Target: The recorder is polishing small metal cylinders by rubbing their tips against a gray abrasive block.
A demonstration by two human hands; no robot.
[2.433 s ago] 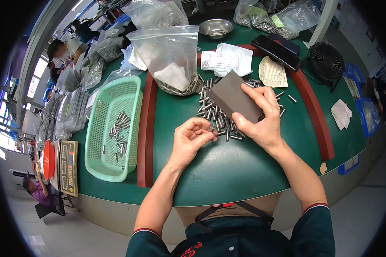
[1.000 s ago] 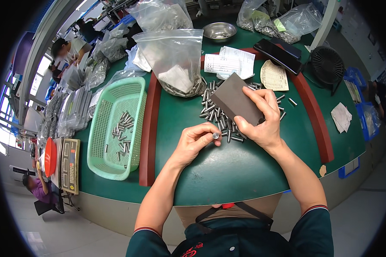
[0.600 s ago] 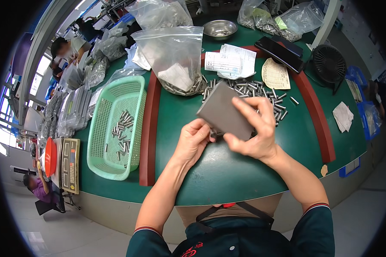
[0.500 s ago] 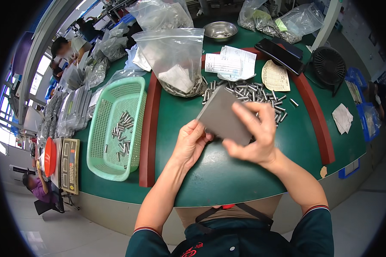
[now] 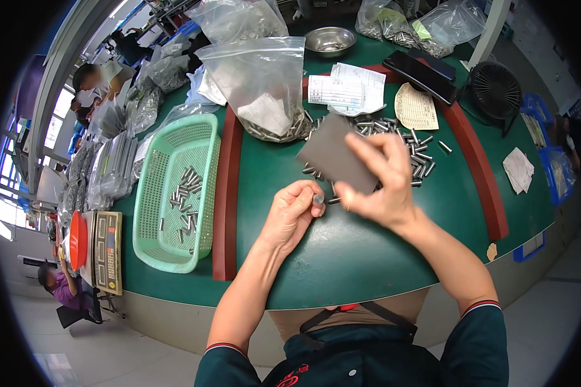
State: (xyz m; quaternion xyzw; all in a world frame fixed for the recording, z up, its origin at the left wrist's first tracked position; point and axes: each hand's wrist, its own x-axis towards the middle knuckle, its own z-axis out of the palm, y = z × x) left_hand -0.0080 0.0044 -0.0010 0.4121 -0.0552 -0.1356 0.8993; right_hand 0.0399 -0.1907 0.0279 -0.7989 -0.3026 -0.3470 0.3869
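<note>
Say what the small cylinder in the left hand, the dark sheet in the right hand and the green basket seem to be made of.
Small grey cylindrical pin: likely metal, by its shiny gleam.
Dark grey rectangular sheet: perhaps abrasive paper or card; matte and thin.
Light green perforated basket: plastic, by its moulded mesh and even colour.

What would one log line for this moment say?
left hand: pinching small metal pin | right hand: holding grey abrasive sheet | loose pins behind | green basket left

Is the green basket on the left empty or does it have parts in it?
Not empty: the green basket holds a loose scatter of small metal pins, far from full.
</note>
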